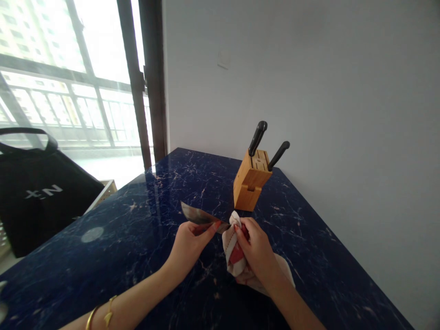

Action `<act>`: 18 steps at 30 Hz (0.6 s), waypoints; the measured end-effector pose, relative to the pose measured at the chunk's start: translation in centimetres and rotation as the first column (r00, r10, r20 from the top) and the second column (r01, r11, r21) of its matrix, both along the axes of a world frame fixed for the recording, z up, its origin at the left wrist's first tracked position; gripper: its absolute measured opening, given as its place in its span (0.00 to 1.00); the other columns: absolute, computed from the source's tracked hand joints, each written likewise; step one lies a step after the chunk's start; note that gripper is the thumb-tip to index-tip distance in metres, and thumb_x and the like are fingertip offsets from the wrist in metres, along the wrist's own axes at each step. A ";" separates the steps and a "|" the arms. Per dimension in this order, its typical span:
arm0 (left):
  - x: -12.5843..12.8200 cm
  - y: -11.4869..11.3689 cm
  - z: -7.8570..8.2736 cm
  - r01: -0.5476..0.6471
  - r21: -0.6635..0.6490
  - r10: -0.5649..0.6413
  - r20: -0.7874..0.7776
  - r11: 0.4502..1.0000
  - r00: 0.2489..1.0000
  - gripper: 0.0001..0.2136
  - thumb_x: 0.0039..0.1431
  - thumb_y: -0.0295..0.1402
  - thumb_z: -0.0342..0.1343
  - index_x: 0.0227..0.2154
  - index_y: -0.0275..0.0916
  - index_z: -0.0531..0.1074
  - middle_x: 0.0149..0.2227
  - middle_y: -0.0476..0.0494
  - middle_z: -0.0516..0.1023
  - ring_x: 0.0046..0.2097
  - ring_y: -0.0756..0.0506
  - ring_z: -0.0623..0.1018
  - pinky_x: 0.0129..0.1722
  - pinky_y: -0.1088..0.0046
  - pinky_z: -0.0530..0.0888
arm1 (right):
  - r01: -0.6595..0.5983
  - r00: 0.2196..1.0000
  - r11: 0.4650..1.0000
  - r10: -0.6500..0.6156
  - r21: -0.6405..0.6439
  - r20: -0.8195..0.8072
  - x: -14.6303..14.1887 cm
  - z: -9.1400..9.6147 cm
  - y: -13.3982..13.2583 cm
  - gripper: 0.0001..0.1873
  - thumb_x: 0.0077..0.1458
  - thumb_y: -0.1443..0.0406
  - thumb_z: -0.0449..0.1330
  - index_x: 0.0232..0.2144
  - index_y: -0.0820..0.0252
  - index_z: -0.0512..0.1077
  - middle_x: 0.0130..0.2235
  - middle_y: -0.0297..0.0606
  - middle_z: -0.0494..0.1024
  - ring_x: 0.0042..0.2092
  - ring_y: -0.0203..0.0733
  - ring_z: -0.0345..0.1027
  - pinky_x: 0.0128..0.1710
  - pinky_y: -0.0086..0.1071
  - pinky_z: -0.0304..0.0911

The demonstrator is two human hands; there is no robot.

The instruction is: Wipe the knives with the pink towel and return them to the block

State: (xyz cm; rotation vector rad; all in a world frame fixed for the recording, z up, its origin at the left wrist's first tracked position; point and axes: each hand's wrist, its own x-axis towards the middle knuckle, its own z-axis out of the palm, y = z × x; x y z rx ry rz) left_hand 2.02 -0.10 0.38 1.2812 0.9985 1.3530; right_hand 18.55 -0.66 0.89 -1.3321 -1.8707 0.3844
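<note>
A broad-bladed kitchen knife [197, 213] is held above the table, its blade pointing to the left and away from me. My left hand [192, 238] pinches the blade between thumb and fingers. My right hand [256, 245] is closed around a white and red cloth [230, 247] at the knife's handle end; the handle itself is hidden. Part of the cloth hangs below and behind my right wrist. Just beyond my hands stands a wooden knife block [248, 183] with two black-handled knives in it, one upper left [257, 138] and one at the right [279, 156].
The dark blue marbled table [137, 243] runs back to a pale wall [309, 82]. A black bag [44, 192] stands beyond its left edge, near a light perforated basket [105, 195]. Behind them is a large window [68, 91] with dark frames.
</note>
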 end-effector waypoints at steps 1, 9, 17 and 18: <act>0.0 0.0 0.0 0.007 -0.010 -0.007 0.020 1.000 1.000 0.10 0.46 0.35 0.59 0.31 0.37 0.76 0.34 0.47 0.79 0.37 0.44 0.77 0.38 0.73 0.73 | -0.010 1.000 1.000 0.010 -0.004 0.008 0.0 0.0 0.0 0.08 0.56 0.67 0.46 0.33 0.58 0.65 0.33 0.35 0.68 0.36 0.37 0.63 0.37 0.30 0.58; -0.2 0.0 0.3 -0.006 -0.052 0.007 0.028 0.999 1.000 0.11 0.46 0.36 0.59 0.29 0.34 0.76 0.31 0.45 0.79 0.35 0.43 0.77 0.35 0.74 0.73 | -0.043 0.995 0.999 0.043 -0.004 0.094 -0.6 -0.1 -0.3 0.05 0.53 0.67 0.51 0.34 0.58 0.65 0.36 0.37 0.68 0.39 0.40 0.62 0.40 0.33 0.58; -0.6 0.3 0.2 -0.097 -0.026 0.099 0.067 0.995 0.993 0.13 0.45 0.37 0.59 0.31 0.33 0.76 0.32 0.42 0.79 0.36 0.42 0.77 0.36 0.71 0.73 | -0.007 0.998 1.000 0.006 0.014 0.061 -0.2 -0.3 -0.1 0.04 0.52 0.69 0.52 0.31 0.57 0.65 0.35 0.36 0.68 0.38 0.39 0.63 0.39 0.33 0.59; -0.6 0.3 0.2 -0.089 -0.031 0.091 0.069 0.996 0.993 0.13 0.45 0.37 0.59 0.31 0.33 0.76 0.31 0.43 0.79 0.35 0.42 0.77 0.35 0.72 0.73 | -0.017 0.998 0.999 0.016 0.027 0.066 -0.3 -0.3 -0.2 0.05 0.52 0.69 0.52 0.32 0.57 0.66 0.36 0.37 0.69 0.39 0.40 0.63 0.40 0.34 0.59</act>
